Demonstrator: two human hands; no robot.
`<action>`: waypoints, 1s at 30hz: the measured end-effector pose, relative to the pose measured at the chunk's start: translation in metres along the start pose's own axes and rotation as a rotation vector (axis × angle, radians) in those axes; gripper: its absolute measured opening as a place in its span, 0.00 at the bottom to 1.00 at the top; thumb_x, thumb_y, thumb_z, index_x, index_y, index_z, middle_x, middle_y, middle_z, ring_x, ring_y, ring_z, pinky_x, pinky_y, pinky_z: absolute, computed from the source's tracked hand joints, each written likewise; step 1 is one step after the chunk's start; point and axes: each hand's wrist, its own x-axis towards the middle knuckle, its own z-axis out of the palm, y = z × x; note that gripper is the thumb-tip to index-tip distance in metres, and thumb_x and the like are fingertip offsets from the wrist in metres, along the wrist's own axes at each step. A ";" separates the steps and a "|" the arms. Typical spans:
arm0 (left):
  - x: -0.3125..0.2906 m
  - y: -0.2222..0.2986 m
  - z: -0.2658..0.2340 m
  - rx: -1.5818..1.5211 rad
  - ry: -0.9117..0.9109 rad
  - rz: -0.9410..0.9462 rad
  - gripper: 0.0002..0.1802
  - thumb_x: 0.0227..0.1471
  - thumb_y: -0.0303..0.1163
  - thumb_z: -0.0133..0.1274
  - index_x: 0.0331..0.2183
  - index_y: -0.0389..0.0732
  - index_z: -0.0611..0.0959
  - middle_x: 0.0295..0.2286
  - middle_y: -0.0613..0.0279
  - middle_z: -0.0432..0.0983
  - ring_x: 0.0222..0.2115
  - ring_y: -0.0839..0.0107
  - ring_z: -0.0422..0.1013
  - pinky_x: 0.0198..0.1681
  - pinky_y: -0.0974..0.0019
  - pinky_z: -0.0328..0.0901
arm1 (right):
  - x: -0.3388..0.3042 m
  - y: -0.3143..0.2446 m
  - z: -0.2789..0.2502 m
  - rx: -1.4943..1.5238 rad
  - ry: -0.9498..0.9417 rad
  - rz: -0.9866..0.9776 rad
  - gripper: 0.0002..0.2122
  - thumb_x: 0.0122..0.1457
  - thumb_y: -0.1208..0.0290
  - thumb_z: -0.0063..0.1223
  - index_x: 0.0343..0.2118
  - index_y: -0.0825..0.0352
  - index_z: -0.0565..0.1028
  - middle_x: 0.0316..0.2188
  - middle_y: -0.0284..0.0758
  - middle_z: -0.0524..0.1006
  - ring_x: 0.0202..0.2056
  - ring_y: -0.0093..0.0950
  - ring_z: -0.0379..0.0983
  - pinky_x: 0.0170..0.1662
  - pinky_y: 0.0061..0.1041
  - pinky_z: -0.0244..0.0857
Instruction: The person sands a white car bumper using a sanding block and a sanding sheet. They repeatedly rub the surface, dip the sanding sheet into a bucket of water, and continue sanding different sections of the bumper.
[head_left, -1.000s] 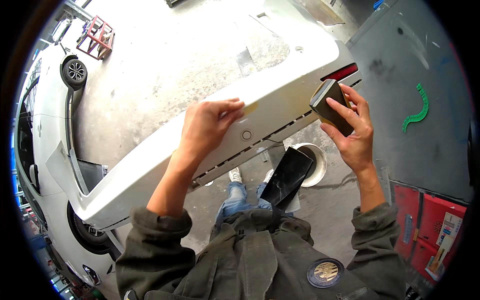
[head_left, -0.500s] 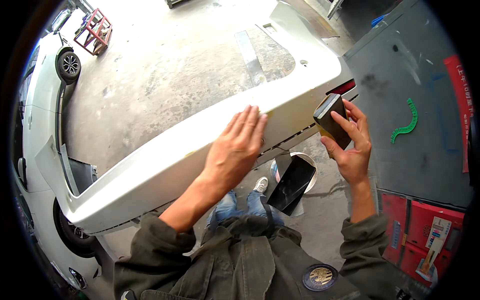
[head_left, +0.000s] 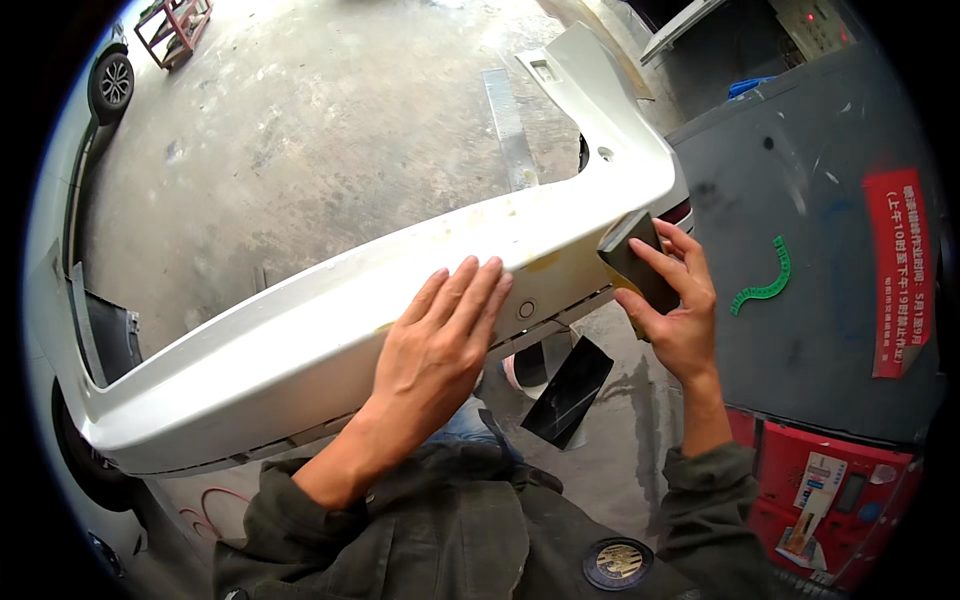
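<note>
A long white car bumper (head_left: 290, 345) stretches across the view in front of me, with yellowish patches along its upper edge. My left hand (head_left: 437, 335) lies flat on it, fingers stretched and close together, beside a small round fitting (head_left: 525, 310). My right hand (head_left: 683, 300) grips a dark sanding block (head_left: 645, 265) wrapped in sandpaper, thumb on one side and fingers on the other. The block is held upright at the bumper's right part; whether it touches the surface I cannot tell.
A dark worktop (head_left: 820, 260) on the right carries a green curved strip (head_left: 765, 280) and a red printed sheet (head_left: 903, 275). Red drawers (head_left: 800, 480) stand below it. Under the bumper is a black flat panel (head_left: 568, 393). A car wheel (head_left: 112, 82) shows at left.
My view has shifted, so the worktop and its red sheet show more fully. My right hand has brought the sanding block closer to the bumper; my left hand stays flat on it, slightly lower in view.
</note>
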 end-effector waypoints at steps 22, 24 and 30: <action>-0.025 -0.025 0.000 -0.237 0.225 -0.199 0.32 0.39 0.29 0.69 0.51 0.40 0.84 0.49 0.51 0.79 0.52 0.54 0.76 0.57 0.54 0.71 | 0.085 -0.109 0.034 -0.653 -0.657 0.048 0.21 0.60 0.51 0.60 0.50 0.58 0.84 0.44 0.37 0.80 0.46 0.35 0.80 0.47 0.36 0.74; -0.026 -0.026 0.000 -0.230 0.229 -0.190 0.31 0.41 0.30 0.68 0.51 0.39 0.84 0.50 0.50 0.79 0.53 0.54 0.76 0.58 0.54 0.71 | 0.078 -0.126 0.042 -0.608 -0.642 -0.077 0.20 0.59 0.52 0.61 0.50 0.57 0.84 0.42 0.39 0.79 0.44 0.36 0.80 0.45 0.36 0.74; -0.027 -0.029 -0.001 -0.207 0.223 -0.176 0.29 0.44 0.32 0.66 0.51 0.38 0.84 0.50 0.50 0.79 0.53 0.54 0.76 0.58 0.54 0.70 | 0.082 -0.113 0.040 -0.643 -0.611 -0.012 0.20 0.57 0.52 0.62 0.50 0.56 0.84 0.43 0.38 0.79 0.45 0.37 0.79 0.45 0.36 0.74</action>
